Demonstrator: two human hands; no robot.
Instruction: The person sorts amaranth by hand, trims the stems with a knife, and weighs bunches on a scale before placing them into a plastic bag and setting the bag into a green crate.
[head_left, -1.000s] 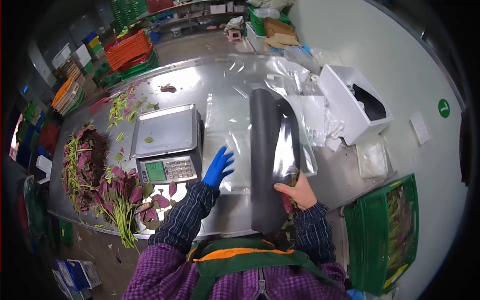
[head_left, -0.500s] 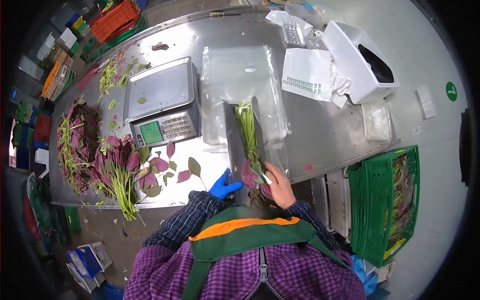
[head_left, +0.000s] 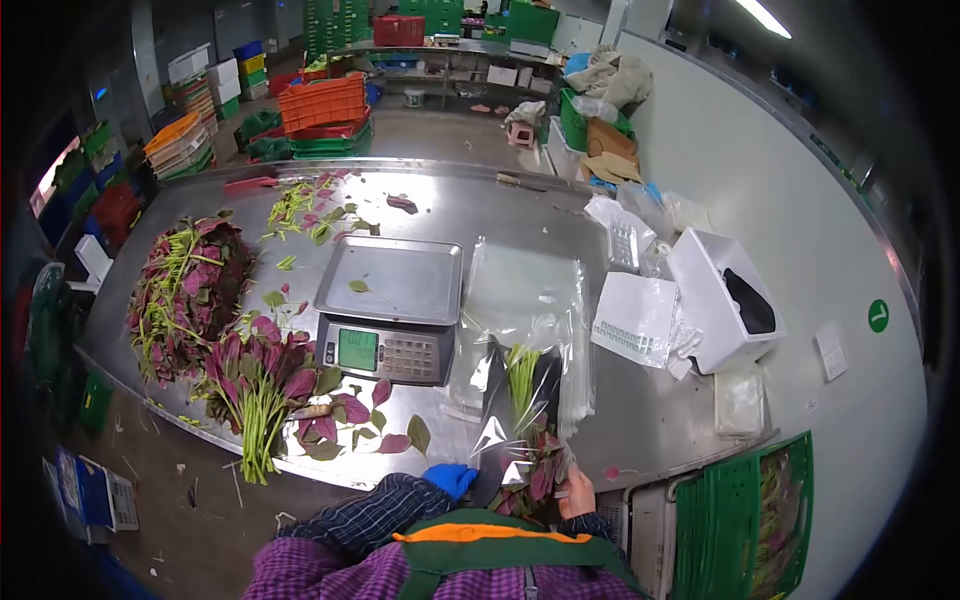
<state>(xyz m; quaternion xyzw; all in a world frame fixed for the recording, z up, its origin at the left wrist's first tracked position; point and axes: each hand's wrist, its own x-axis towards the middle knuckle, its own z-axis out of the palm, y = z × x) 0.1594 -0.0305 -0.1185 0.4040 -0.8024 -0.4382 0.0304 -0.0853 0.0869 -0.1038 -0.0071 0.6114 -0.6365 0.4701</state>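
A bunch of red-and-green leafy vegetable point(head_left: 522, 385) lies in a clear and dark plastic bag point(head_left: 493, 410) at the table's front edge, stems pointing away from me. My left hand point(head_left: 452, 480), in a blue glove, is closed at the bag's left edge. My bare right hand point(head_left: 576, 494) pinches the bag's right edge beside the leaves. Flat clear bags point(head_left: 520, 285) lie beyond the bunch. Left of them stands a digital scale point(head_left: 390, 280) with one leaf on its pan. Another bunch point(head_left: 255, 390) and a larger leafy pile point(head_left: 190, 290) lie further left.
A white box point(head_left: 700, 300) and a printed label sheet point(head_left: 635, 318) lie at the table's right. A green crate point(head_left: 690, 540) with bagged vegetables stands at the lower right. Orange crates point(head_left: 322, 103) are stacked beyond the table point(head_left: 640, 425). Loose leaves are scattered by the scale.
The head view has tilted up, showing more of the room. The bag now covers more of the bunch's leaves, and my right hand has shifted from the leaves to the bag's edge.
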